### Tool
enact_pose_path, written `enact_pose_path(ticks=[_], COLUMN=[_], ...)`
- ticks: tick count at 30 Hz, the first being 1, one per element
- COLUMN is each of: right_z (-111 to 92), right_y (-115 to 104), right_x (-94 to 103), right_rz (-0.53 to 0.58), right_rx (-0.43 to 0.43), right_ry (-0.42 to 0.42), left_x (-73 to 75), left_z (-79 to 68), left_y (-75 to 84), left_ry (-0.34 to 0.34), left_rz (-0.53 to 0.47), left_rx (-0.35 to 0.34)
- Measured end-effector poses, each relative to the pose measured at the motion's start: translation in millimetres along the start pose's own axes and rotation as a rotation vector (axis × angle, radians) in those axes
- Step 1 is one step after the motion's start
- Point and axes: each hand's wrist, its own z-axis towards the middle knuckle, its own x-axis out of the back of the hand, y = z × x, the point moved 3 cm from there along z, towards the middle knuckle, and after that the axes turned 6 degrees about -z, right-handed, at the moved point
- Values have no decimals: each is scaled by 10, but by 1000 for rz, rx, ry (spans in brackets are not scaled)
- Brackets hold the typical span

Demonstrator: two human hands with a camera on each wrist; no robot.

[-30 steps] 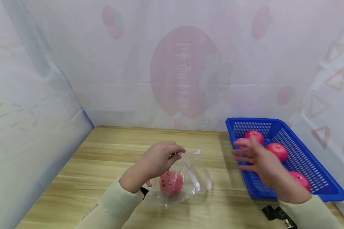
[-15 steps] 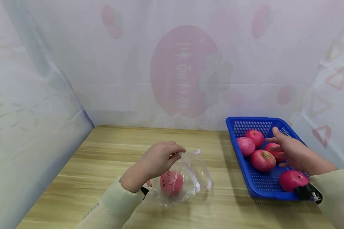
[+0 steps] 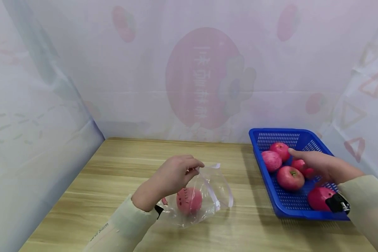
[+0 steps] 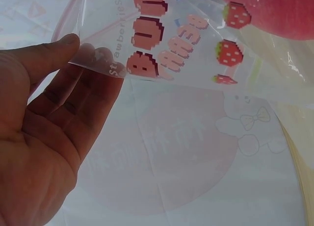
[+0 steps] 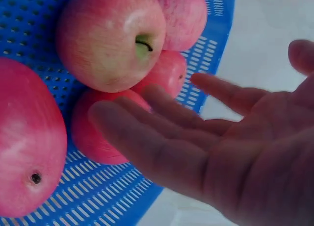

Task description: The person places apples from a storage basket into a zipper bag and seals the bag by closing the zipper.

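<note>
My left hand (image 3: 176,173) pinches the upper edge of a clear zip bag (image 3: 225,189) between thumb and fingers. Inside the bag lies one red apple (image 3: 192,201); pink lettering and strawberry prints (image 4: 229,53) show on the plastic in the left wrist view. Over the blue basket (image 3: 302,214) hovers my right hand (image 3: 330,166), fingers extended and apart, holding nothing. In the right wrist view its fingertips overlap a red apple (image 5: 93,138), close below an apple with its stem up (image 5: 113,44). Another apple (image 5: 29,138) lies nearer the wrist. The right hand partly hides the basket's far side.
Two more apples, one striped (image 3: 271,161) and one behind it (image 3: 279,150), sit at the basket's left back. The basket stands at the right of the wooden table (image 3: 129,154). Printed white sheets (image 3: 138,70) wall in the back and sides.
My right hand has swung right and then settled lower over the basket, its fingers turned down toward the apples. The left hand and the bag have stayed in place.
</note>
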Motion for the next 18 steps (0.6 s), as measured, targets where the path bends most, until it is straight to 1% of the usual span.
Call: enact_pose_path(ticks=[4, 8, 10, 13, 15, 17, 18], right_z=[54, 102, 140, 215, 264, 313, 333], right_y=[30, 71, 89, 131, 166, 206, 224], right_x=[19, 50, 41, -6, -41, -73, -83], right_rz=[-22, 5, 55, 173, 229, 262, 255], right_rx=[-39, -97, -107, -115, -119, -119, -115], right_ry=[-11, 4, 8, 14, 15, 16, 16], left_x=[-14, -31, -34, -35, -41, -44, -45], left_z=[20, 42, 47, 49, 46, 43, 41], left_y=[11, 10, 4, 1, -4, -4, -6], left_ry=[-13, -22, -23, -24, -27, -27, -28], left_rz=[-9, -13, -12, -12, -11, -10, -10], left_rx=[7, 7, 4, 5, 8, 13, 15])
